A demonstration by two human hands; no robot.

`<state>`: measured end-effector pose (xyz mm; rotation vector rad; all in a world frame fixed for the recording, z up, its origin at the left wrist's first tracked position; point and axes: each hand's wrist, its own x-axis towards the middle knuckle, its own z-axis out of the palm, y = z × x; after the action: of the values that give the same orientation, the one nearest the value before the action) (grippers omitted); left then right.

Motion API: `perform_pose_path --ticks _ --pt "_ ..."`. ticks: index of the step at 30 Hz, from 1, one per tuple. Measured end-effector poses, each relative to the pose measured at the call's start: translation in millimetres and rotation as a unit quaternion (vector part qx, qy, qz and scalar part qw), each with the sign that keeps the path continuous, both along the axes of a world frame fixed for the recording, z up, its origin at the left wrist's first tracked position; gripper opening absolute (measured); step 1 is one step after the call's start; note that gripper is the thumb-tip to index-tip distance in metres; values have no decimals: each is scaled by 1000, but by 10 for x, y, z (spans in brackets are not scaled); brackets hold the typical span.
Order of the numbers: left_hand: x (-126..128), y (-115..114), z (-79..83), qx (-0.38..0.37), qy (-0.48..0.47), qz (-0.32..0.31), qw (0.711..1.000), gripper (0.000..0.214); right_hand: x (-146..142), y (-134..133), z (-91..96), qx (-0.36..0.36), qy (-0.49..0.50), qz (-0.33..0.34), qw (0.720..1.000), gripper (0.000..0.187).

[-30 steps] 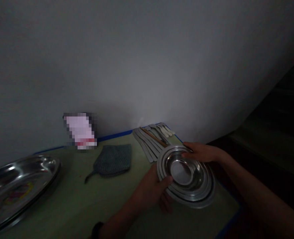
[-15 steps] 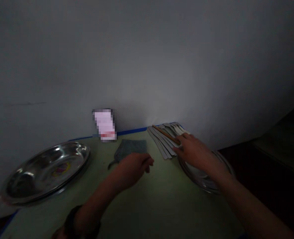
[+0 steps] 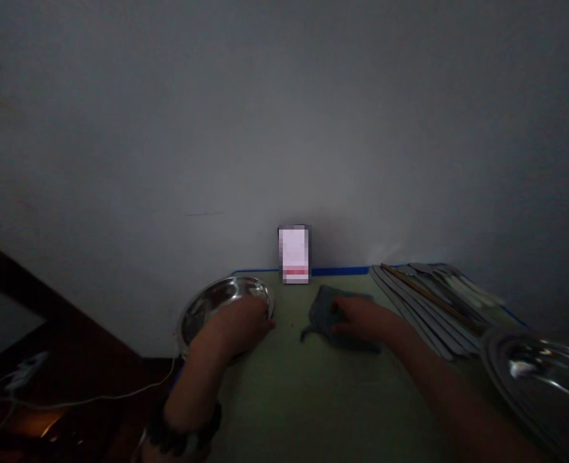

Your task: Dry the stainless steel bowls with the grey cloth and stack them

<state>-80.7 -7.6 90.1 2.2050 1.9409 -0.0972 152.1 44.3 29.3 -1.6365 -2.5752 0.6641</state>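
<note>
An oval stainless steel dish (image 3: 192, 308) sits at the left side of the table. Reaching over its right rim is my left hand (image 3: 245, 321), seen from the back; the fingers curl down, partly hidden and blurred, so their grip on the rim cannot be made out. A grey-green cloth (image 3: 323, 305) lies crumpled in the middle of the table. My right hand (image 3: 359, 316) is on it, thumb and fingers pinched into the fabric.
A phone (image 3: 295, 254) leans upright on the wall at the back. Several metal knives (image 3: 414, 315), chopsticks (image 3: 431, 296) and other cutlery lie in a row at the right. A second steel dish (image 3: 544, 366) stands front right. A white cable (image 3: 120, 395) hangs left of the table.
My view has turned left. My right hand has left the cutlery and come onto the cloth. The left hand has moved left, from in front of the cloth to the steel dish.
</note>
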Motion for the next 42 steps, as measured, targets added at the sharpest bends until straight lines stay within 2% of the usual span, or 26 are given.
perform_pose_path --ticks 3,8,12,16,18,20,22,24,25,27,29,30,33,35,38,40,42 --pt "142 -20 -4 5 2 11 1000 26 18 27 -82 -7 25 7 1000 38" --pt "262 -69 106 53 76 51 994 28 53 29 -45 -20 40 10 999 38" --pt "210 -101 225 104 97 79 987 31 112 46 -17 -21 57 3 998 45" --pt "75 -159 356 152 46 86 984 36 169 49 56 -37 72 -5 997 53" --pt "47 -191 415 194 19 73 978 32 170 29 148 -65 129 -12 989 53" --pt "84 -210 449 244 -22 20 969 29 152 -8 271 -135 256 -29 957 59" --pt "173 -206 444 268 -67 -67 959 26 127 -48 390 -214 410 -52 885 69" --pt "271 -173 405 236 -94 -144 956 23 103 -73 458 -253 496 -78 827 74" --pt "308 -147 377 210 -105 -174 956 22 91 -75 465 -258 510 -96 815 70" --pt "333 -84 316 183 -126 -217 950 17 68 -57 432 -250 510 -139 811 52" --pt "286 -22 261 195 -161 -245 936 11 44 -23 376 -241 504 -175 811 35" --pt "238 4 238 203 -186 -243 930 10 34 -6 354 -237 507 -185 808 30" --pt "37 52 188 187 -308 -162 919 49 23 22 351 -207 532 -215 793 22" --pt "-90 71 165 113 -434 -112 887 68 32 25 388 -179 555 -237 777 15" --pt "-169 103 141 -20 -619 -75 782 78 55 30 429 -162 579 -240 762 12" --pt "-131 124 134 -87 -678 -58 727 72 65 39 426 -151 574 -232 770 16" --pt "-50 140 125 -108 -695 -39 710 58 70 47 406 -122 558 -225 789 22"
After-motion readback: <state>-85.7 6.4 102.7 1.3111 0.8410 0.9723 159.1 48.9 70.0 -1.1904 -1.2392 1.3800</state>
